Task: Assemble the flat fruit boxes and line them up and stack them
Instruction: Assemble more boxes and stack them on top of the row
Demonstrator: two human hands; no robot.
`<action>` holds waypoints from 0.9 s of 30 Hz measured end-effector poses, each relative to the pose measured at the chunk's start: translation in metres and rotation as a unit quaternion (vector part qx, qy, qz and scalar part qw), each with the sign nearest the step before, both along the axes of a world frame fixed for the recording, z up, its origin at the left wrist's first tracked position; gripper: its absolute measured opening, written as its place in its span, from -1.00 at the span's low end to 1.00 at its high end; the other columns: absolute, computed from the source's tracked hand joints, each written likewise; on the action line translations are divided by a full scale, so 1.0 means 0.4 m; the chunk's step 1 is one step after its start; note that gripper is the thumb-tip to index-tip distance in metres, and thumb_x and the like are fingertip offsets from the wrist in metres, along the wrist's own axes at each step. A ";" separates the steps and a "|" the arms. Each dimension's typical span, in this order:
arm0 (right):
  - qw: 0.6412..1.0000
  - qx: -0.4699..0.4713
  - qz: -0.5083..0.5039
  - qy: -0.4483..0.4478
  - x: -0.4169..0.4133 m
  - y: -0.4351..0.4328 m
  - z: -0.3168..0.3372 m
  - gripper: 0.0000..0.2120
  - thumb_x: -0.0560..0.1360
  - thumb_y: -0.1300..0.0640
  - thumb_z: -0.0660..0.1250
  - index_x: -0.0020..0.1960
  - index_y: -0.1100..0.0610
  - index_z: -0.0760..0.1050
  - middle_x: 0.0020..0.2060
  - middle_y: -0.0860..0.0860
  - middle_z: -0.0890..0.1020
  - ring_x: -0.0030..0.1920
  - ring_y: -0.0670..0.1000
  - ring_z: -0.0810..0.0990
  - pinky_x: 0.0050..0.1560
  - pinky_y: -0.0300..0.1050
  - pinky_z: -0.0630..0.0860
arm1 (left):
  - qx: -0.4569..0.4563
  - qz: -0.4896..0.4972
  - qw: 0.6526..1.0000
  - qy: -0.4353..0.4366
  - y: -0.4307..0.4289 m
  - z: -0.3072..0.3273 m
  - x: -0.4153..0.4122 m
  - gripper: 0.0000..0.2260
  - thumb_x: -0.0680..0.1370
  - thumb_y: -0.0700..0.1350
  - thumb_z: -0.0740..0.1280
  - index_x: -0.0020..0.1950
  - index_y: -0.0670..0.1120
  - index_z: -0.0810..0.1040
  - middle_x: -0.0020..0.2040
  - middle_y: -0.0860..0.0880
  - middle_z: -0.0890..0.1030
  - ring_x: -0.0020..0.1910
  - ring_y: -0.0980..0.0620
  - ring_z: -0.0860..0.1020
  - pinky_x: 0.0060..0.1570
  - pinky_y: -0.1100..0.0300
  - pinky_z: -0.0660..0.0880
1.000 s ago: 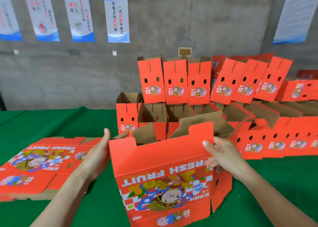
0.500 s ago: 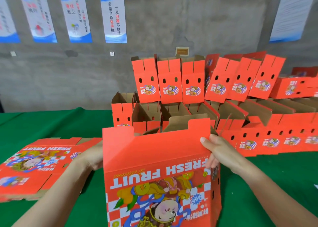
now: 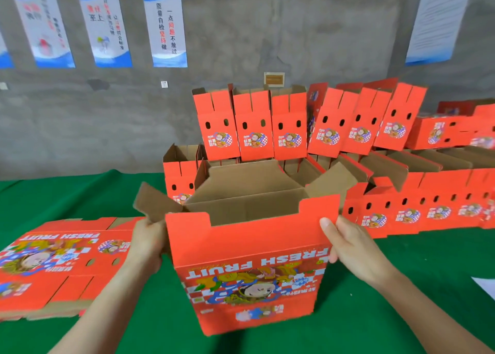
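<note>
**Opened box held square at both ends**

Closest to us, the two hands are well apart, one at each end of an opened red fruit box (image 3: pixel 251 260). The left hand (image 3: pixel 148 242) clasps the left end, its fingers hidden behind the cardboard. The right hand (image 3: pixel 351 249) pinches the upper right corner, thumb on the printed front. We judge that this grip at both ends keeps the walls square while the flaps (image 3: pixel 158 206) stand open on top.

The print reads upside down, so we take the open end for the bottom, not yet folded shut. Whether the box rests on the green cloth (image 3: pixel 401 300) or hangs just above it, we cannot tell.

Beside the left forearm lies a pile of flat boxes (image 3: pixel 53 268), near enough to feed the next round. Beyond the held box, assembled boxes (image 3: pixel 417 209) stand side by side in a row. A second tier (image 3: pixel 254 128) stands on top, and its right-hand boxes lean. Farthest off, posters (image 3: pixel 166 26) hang on the grey wall (image 3: pixel 294 32).
</note>
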State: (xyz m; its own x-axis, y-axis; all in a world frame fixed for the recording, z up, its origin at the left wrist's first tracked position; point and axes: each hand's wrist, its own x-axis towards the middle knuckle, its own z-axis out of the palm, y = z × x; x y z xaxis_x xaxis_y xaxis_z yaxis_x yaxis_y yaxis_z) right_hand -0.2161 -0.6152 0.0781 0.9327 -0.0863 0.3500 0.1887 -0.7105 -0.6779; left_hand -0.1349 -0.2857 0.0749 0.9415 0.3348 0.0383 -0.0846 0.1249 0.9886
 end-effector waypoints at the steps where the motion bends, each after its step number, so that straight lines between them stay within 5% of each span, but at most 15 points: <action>1: 1.000 -0.005 -0.008 -0.017 -0.007 0.002 -0.004 -0.30 0.43 -0.35 -0.04 -0.19 0.31 0.41 -0.41 0.19 0.55 -0.35 0.06 0.54 -0.16 -0.04 0.46 | -0.024 0.020 0.999 -0.014 -0.009 -0.006 0.000 -0.84 0.55 -0.27 0.28 -0.23 -0.13 0.52 -0.43 0.04 0.62 -0.48 0.12 0.51 -0.48 0.32 0.42; 4: 0.996 -0.002 -0.051 -0.074 -0.010 0.013 -0.014 -0.33 0.41 -0.37 -0.04 -0.39 0.25 0.27 -0.52 0.14 0.44 -0.41 0.10 0.44 -0.26 0.01 0.38 | -0.087 0.066 0.994 -0.015 -0.036 -0.020 -0.015 -0.78 0.57 -0.27 0.27 -0.27 -0.12 0.48 -0.47 0.01 0.53 -0.38 0.04 0.42 -0.35 0.21 0.34; 7: 0.991 0.036 -0.056 -0.116 0.015 0.005 -0.017 -0.44 0.52 -0.16 0.18 -0.54 0.06 0.10 -0.58 -0.05 0.25 -0.37 0.03 0.30 -0.21 -0.05 0.28 | -0.133 0.097 0.986 0.012 -0.049 -0.040 -0.015 -0.77 0.57 -0.28 0.27 -0.29 -0.13 0.45 -0.40 -0.03 0.49 -0.37 0.04 0.41 -0.27 0.16 0.35; 9: 0.992 0.056 -0.063 -0.097 0.029 -0.007 -0.031 -0.46 0.54 -0.02 0.28 -0.56 0.13 0.30 -0.57 -0.02 0.40 -0.31 0.11 0.43 -0.11 -0.03 0.35 | -0.148 0.110 0.982 0.027 -0.054 -0.041 -0.015 -0.79 0.57 -0.26 0.26 -0.26 -0.13 0.45 -0.31 -0.06 0.50 -0.33 0.00 0.44 -0.15 0.10 0.38; 11: 0.990 0.101 -0.073 -0.061 0.040 -0.013 -0.054 -0.63 0.53 0.02 0.33 -0.36 0.22 0.57 -0.40 0.10 0.60 -0.26 0.18 0.58 -0.09 0.03 0.45 | -0.155 0.120 0.980 0.037 -0.057 -0.045 -0.015 -0.80 0.58 -0.25 0.25 -0.26 -0.12 0.45 -0.29 -0.06 0.48 -0.32 -0.01 0.45 -0.11 0.08 0.39; 13: 0.983 0.161 -0.085 -0.025 0.046 -0.011 -0.074 -0.70 0.51 0.04 0.37 -0.33 0.18 0.62 -0.21 0.03 0.66 -0.24 0.09 0.63 -0.15 0.05 0.53 | -0.155 0.117 0.980 0.045 -0.066 -0.044 -0.015 -0.80 0.58 -0.26 0.25 -0.25 -0.11 0.44 -0.29 -0.07 0.48 -0.32 -0.03 0.44 -0.09 0.06 0.40; 18: 0.976 0.180 -0.125 -0.001 0.078 -0.020 -0.093 -0.64 0.46 0.13 0.44 -0.38 0.36 0.50 0.26 -0.10 0.43 0.12 -0.20 0.44 0.13 -0.10 0.34 | -0.174 0.076 0.980 0.054 -0.082 -0.039 -0.003 -0.82 0.55 -0.29 0.21 -0.25 -0.14 0.43 -0.21 -0.14 0.47 -0.14 -0.13 0.46 -0.02 -0.08 0.45; 21: 0.980 0.171 -0.103 0.004 0.081 -0.015 -0.078 -0.93 0.44 0.18 0.46 -0.21 0.07 0.62 0.42 -0.05 0.29 0.37 -0.09 0.29 0.28 -0.10 0.31 | -0.194 0.037 0.979 0.051 -0.080 -0.036 -0.003 -0.85 0.53 -0.35 0.21 -0.20 -0.16 0.45 -0.21 -0.17 0.50 -0.29 -0.12 0.54 -0.16 -0.04 0.56; 23: 0.989 0.108 -0.098 0.015 0.086 -0.017 -0.074 -0.67 0.44 0.18 0.46 0.18 0.15 0.54 0.49 -0.02 0.20 0.46 -0.02 0.20 0.34 -0.15 0.22 | -0.116 -0.040 0.992 0.035 -0.079 -0.040 -0.018 -0.75 0.47 -0.46 0.21 -0.02 -0.16 0.52 -0.13 -0.19 0.57 -0.32 -0.11 0.61 -0.21 0.04 0.60; 24: 0.991 0.084 -0.102 0.021 0.089 -0.019 -0.073 -0.50 0.44 0.18 0.45 0.34 0.21 0.42 0.51 -0.02 0.17 0.48 -0.01 0.17 0.36 -0.16 0.17 | -0.064 -0.081 0.994 0.023 -0.077 -0.050 -0.022 -0.56 0.43 -0.52 0.21 0.19 -0.13 0.51 0.04 -0.15 0.58 -0.16 -0.10 0.63 -0.12 0.04 0.60; 27: 0.995 0.003 -0.104 0.013 0.094 -0.007 -0.062 -0.49 0.46 0.15 0.42 0.38 0.12 0.38 0.54 0.00 0.09 0.52 0.07 0.05 0.44 -0.06 0.06 | 0.127 -0.108 0.986 -0.024 -0.067 -0.071 -0.036 -0.16 0.37 -0.59 0.24 0.53 0.00 0.17 0.35 0.05 0.36 0.20 0.14 0.45 0.01 0.27 0.53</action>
State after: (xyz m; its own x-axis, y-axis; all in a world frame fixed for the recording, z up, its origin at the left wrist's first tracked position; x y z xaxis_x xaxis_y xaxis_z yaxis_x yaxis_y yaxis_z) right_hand -0.1785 -0.6180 0.0535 0.9034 -0.2794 0.3252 0.0212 -0.7285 -0.6847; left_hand -0.1494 -0.3126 0.0464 0.9848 0.1016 0.1409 -0.1302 -0.1054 0.9859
